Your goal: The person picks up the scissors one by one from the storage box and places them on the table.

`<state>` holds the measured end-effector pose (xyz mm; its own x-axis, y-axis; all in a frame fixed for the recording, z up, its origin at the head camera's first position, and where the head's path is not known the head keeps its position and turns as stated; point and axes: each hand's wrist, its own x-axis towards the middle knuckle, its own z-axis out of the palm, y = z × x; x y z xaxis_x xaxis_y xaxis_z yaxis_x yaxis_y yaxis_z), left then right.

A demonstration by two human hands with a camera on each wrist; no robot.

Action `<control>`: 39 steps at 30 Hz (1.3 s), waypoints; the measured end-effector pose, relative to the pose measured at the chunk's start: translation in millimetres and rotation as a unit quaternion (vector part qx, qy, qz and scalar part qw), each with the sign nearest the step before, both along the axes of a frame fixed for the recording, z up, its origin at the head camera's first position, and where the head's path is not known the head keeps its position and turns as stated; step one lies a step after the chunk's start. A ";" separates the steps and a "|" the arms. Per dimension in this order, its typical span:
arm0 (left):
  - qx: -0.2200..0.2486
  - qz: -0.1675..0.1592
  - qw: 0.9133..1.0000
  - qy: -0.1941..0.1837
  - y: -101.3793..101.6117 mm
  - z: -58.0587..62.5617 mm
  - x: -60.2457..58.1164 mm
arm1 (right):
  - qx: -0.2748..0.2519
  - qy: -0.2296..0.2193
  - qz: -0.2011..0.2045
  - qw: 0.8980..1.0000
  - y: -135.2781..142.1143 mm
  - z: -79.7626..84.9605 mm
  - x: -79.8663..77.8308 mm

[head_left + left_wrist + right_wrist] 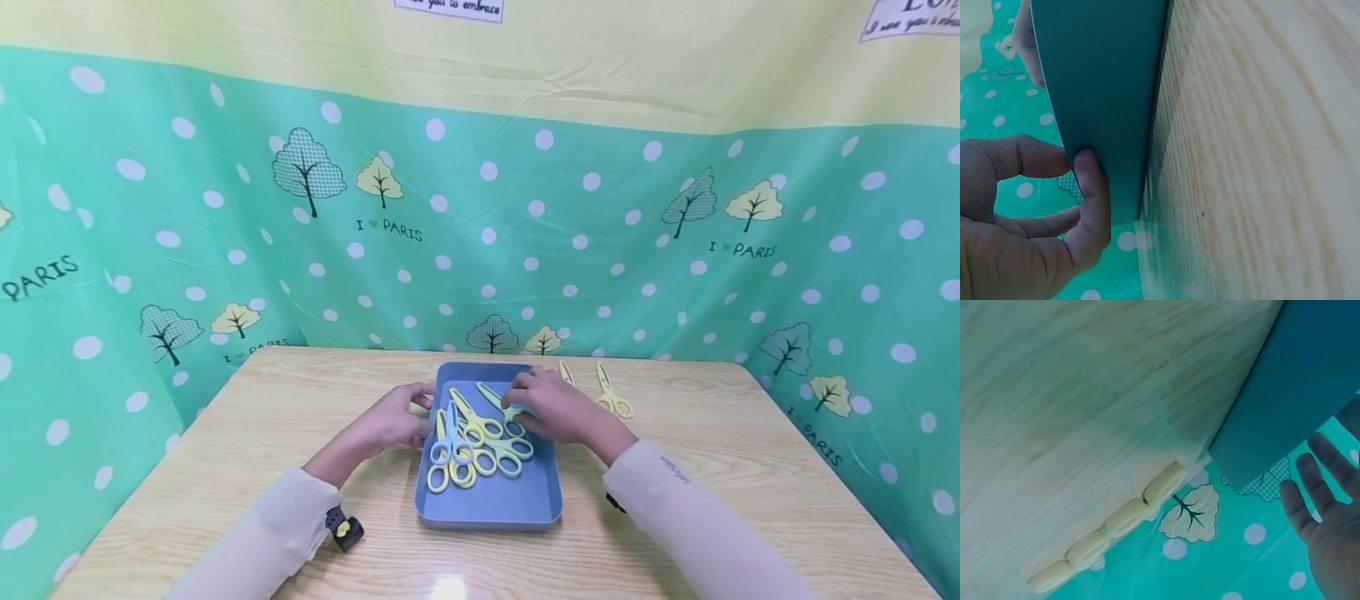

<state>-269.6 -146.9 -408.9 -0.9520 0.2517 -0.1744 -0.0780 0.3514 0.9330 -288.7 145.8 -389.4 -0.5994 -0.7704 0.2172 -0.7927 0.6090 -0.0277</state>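
Note:
A blue-grey tray (495, 507) lies on the wooden table with several plastic children's scissors in a loose pile: yellow scissors (468, 417), light-blue scissors (452, 437) and green scissors (510, 450). At the tray's left side my left hand (397, 419) pinches the rim; the left wrist view shows its thumb on the outer wall (1100, 81). My right hand (553, 406) reaches over the right rim, its fingertips at another pair of green scissors (492, 396). Whether they grip it is hidden. Seen from the right wrist, several fingers (1317, 481) extend loosely beside the tray.
Two pairs of yellow scissors lie on the table right of the tray, one (613, 398) in plain view, the other (566, 372) partly behind my right hand. A green and yellow printed cloth (487, 233) hangs along the table's back and sides.

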 end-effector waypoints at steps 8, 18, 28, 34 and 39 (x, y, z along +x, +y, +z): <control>-0.004 0.001 1.000 0.001 -0.8 0.2 -0.1 | 0.038 -0.029 -0.017 0.999 -9.9 -10.0 -8.8; -0.007 -0.001 1.000 0.000 -0.2 0.1 -0.6 | 0.075 -0.059 -0.048 0.994 -19.5 -15.5 -12.7; -0.003 -0.001 1.000 0.000 0.5 -1.2 -0.4 | 0.061 -0.128 -0.074 0.987 -19.0 -17.7 -15.9; -0.008 0.002 1.000 0.003 0.2 -1.5 0.6 | 0.069 -0.149 -0.081 0.983 -21.3 -15.5 -13.5; -0.004 0.000 1.000 0.002 0.2 -0.5 1.1 | 0.073 -0.150 -0.087 0.982 -24.0 -13.9 -13.2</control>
<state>-268.6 -146.8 -409.4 -0.9528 0.2498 -0.1727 -0.0745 0.3590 0.9304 -301.9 121.8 -403.4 -0.7446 -0.6607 -0.0951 -0.6461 0.7492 -0.1460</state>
